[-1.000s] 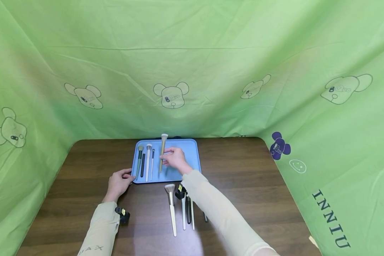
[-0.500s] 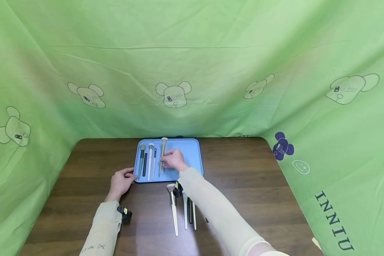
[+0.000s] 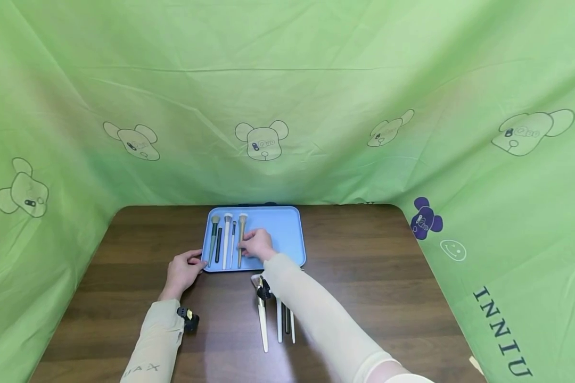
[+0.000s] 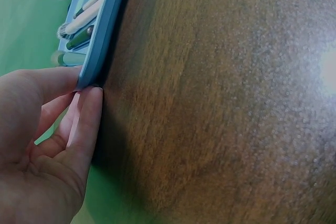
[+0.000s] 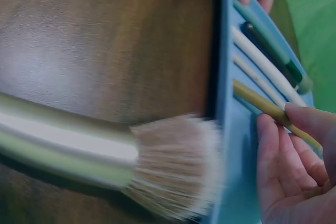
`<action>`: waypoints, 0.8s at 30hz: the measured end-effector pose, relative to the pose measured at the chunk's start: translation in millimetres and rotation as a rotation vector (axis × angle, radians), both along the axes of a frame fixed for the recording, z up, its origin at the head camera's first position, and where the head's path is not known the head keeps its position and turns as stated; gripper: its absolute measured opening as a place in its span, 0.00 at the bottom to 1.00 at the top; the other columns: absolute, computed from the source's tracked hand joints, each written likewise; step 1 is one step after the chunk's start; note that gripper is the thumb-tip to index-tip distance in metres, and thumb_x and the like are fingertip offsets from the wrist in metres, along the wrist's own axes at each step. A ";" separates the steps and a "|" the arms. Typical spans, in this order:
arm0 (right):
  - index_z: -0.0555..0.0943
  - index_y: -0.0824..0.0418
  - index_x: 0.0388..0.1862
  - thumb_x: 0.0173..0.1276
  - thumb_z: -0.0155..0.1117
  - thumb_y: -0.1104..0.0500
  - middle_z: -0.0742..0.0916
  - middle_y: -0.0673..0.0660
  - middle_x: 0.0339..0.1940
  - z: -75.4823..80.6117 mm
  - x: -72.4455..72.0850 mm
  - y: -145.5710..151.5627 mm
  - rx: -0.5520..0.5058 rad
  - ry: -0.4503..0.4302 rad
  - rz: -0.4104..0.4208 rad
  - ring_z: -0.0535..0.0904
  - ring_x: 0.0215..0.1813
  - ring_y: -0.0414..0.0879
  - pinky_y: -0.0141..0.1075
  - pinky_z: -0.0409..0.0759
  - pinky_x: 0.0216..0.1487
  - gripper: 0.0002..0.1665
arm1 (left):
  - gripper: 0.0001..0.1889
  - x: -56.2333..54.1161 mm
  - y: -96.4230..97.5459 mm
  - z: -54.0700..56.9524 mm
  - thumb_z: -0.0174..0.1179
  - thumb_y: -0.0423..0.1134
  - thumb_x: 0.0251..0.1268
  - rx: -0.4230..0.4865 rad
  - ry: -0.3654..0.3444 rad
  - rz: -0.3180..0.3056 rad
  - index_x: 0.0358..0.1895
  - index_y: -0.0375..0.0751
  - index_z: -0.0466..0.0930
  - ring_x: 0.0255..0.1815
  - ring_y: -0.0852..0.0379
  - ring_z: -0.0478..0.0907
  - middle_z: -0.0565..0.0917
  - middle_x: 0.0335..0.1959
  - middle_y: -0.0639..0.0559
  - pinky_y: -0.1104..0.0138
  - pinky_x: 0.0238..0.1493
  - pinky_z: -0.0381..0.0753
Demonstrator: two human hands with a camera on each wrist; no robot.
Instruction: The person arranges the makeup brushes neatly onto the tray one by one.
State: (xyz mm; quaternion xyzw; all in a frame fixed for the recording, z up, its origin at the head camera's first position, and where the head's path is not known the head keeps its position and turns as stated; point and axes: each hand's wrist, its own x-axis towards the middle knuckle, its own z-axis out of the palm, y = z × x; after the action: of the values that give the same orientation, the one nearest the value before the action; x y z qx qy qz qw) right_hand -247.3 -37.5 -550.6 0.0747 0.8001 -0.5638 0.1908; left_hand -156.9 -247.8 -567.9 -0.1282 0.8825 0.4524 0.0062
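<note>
My right hand (image 3: 257,243) pinches a gold-handled makeup brush (image 3: 241,230) between thumb and fingers over the blue tray (image 3: 285,229). In the right wrist view the end of its gold handle (image 5: 252,96) lies at the tray's near rim. To its left several makeup brushes lie side by side in the tray: a green one (image 3: 213,244), a short black one (image 3: 218,246), a white one (image 3: 227,239) and a thin one (image 3: 232,242). At the tray's near left corner, my left hand (image 3: 182,275) grips the rim with thumb and finger, plain in the left wrist view.
On the wooden table (image 3: 364,276), nearer me, lies a large white-handled brush (image 3: 262,327). Beside it are more white and black handles (image 3: 286,319), partly hidden under my right sleeve. A green curtain (image 3: 316,175) hangs along the table's back and sides.
The right hand has lowered the gold brush toward me and slightly left, closer in line with the other brushes in the tray. My left hand keeps its place at the tray corner.
</note>
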 end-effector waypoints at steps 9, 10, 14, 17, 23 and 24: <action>0.85 0.67 0.40 0.60 0.78 0.67 0.87 0.56 0.26 -7.1 3.0 -3.0 -0.008 0.006 -0.009 0.85 0.20 0.46 0.35 0.85 0.24 0.11 | 0.21 -0.1 -0.5 -0.3 0.67 0.32 0.65 0.007 0.003 -0.007 0.60 0.27 0.80 0.27 0.54 0.84 0.86 0.31 0.44 0.70 0.29 0.80; 0.85 0.67 0.40 0.60 0.78 0.67 0.87 0.56 0.26 -7.0 3.5 -3.0 -0.005 0.006 -0.011 0.84 0.20 0.46 0.35 0.84 0.24 0.11 | 0.21 0.0 -0.4 -0.5 0.68 0.32 0.65 0.006 0.004 -0.008 0.60 0.27 0.80 0.27 0.54 0.84 0.86 0.31 0.44 0.70 0.29 0.80; 0.85 0.67 0.41 0.60 0.78 0.67 0.87 0.56 0.26 -4.7 5.2 -2.7 0.004 0.007 -0.013 0.85 0.20 0.46 0.35 0.84 0.24 0.12 | 0.21 0.0 -1.0 -1.1 0.68 0.32 0.65 0.000 0.008 -0.009 0.59 0.27 0.80 0.27 0.55 0.84 0.86 0.30 0.45 0.70 0.29 0.80; 0.85 0.67 0.40 0.60 0.78 0.67 0.87 0.56 0.25 -2.9 6.4 -1.9 0.012 0.009 -0.009 0.85 0.20 0.46 0.35 0.85 0.24 0.11 | 0.21 0.3 -1.0 -1.0 0.68 0.32 0.65 -0.002 0.006 -0.004 0.59 0.28 0.81 0.27 0.55 0.84 0.86 0.30 0.46 0.70 0.30 0.79; 0.84 0.65 0.35 0.58 0.79 0.66 0.86 0.56 0.23 -4.4 5.9 -1.2 0.045 0.018 -0.003 0.84 0.20 0.46 0.35 0.85 0.24 0.10 | 0.21 0.3 -0.2 0.4 0.68 0.31 0.65 0.002 0.010 -0.001 0.59 0.27 0.81 0.27 0.54 0.85 0.86 0.31 0.45 0.70 0.29 0.80; 0.84 0.65 0.35 0.58 0.80 0.66 0.86 0.56 0.22 -4.8 5.7 -1.4 0.049 0.021 -0.004 0.84 0.20 0.46 0.35 0.84 0.24 0.11 | 0.21 0.3 0.0 0.8 0.68 0.31 0.65 0.002 0.010 -0.001 0.59 0.26 0.80 0.27 0.54 0.85 0.86 0.31 0.45 0.70 0.29 0.80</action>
State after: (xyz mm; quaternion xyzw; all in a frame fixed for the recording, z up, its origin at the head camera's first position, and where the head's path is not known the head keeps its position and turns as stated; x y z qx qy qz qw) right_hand -241.6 -39.0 -555.4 0.0751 0.8154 -0.5452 0.1797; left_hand -156.5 -247.8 -567.2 -0.1255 0.8821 0.4540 0.0024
